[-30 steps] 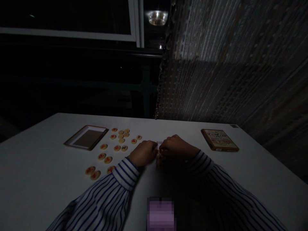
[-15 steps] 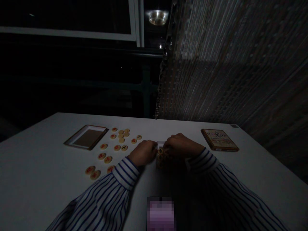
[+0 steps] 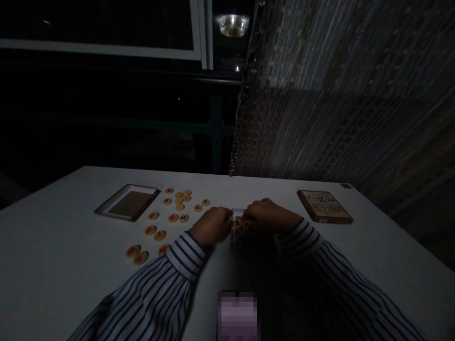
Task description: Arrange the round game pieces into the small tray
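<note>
A small open box (image 3: pixel 239 210) sits in front of me, with several round Chinese chess pieces (image 3: pixel 237 231) laid inside in the shadow. My left hand (image 3: pixel 212 226) is closed at the box's left rim and grips it. Over the box's right side, my right hand (image 3: pixel 268 217) is bent down with its fingers pinched together, their tips against the pieces inside. Whatever may be between those fingertips is hidden. Left of my left hand, loose Chinese chess pieces (image 3: pixel 173 218) lie scattered, some with red marks, some with black, others showing plain faces.
An open shallow tray or lid (image 3: pixel 137 219) lies on the white table (image 3: pixel 71 227) at the left. A flat box with printed characters (image 3: pixel 325 207) lies at the right. Beyond the table's far edge hangs a string curtain (image 3: pixel 302 118), beside a dark window.
My right hand has shifted slightly, its fingertips a little nearer the pieces, and more of the pieces in the box shows. My left hand and the loose pieces stay put.
</note>
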`<state>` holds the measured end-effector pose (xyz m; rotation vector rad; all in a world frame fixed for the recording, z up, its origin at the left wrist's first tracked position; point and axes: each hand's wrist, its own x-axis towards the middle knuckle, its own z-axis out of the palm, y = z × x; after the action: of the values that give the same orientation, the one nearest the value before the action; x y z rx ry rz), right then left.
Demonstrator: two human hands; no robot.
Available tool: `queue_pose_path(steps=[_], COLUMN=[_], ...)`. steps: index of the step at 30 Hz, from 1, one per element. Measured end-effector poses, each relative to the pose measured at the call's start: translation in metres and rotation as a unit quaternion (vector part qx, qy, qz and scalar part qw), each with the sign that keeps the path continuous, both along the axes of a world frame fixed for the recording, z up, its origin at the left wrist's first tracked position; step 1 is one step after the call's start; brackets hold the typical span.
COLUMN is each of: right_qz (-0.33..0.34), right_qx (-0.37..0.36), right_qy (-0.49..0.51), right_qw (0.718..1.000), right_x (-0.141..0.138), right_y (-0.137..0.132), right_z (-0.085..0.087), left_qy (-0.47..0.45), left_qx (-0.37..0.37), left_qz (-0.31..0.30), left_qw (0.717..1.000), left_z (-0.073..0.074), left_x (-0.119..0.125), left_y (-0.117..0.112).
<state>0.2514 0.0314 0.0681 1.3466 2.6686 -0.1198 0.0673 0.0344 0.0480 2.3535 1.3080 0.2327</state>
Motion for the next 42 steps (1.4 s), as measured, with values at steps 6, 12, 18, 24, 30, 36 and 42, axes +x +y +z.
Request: queue_pose_path(steps=[6,12,18,24,30,36,42], right_qz=[0.006,0.007,0.009,-0.002,-0.01,-0.023,-0.019], right_qx=[0.0,0.002,0.009,0.005,0.041,0.079,0.082], right_qy=[-0.008,-0.008,-0.01,-0.007,0.021,0.043,0.049], right_qw=[1.0,1.0,1.0,1.0,0.999,0.996,0.995], right_x=[0.0,0.0,0.0,0.0,0.003,0.008,0.019], right_y=[-0.001,-0.001,0.0,-0.002,-0.006,-0.027,-0.049], right_z=[0.001,0.002,-0.001,0.004,0.016,0.026,0.015], left_qy=[-0.026,-0.009,-0.002,-0.005,-0.007,0.003,-0.04], left_qx=[0.017,0.019,0.01,0.032,0.065,0.128,0.21], left_qz=[-0.021,-0.016,-0.007,-0.02,-0.01,0.002,-0.014], left_qw=[0.999,1.0,1.0,0.999,0.998,0.992,0.977], left_z=[-0.004,-0.003,0.001,-0.003,0.005,0.018,-0.004], left_x=[-0.001,-0.001,0.0,-0.001,0.0,0.004,0.0], left_y=[0.002,0.002,0.0,0.001,-0.003,-0.015,-0.04])
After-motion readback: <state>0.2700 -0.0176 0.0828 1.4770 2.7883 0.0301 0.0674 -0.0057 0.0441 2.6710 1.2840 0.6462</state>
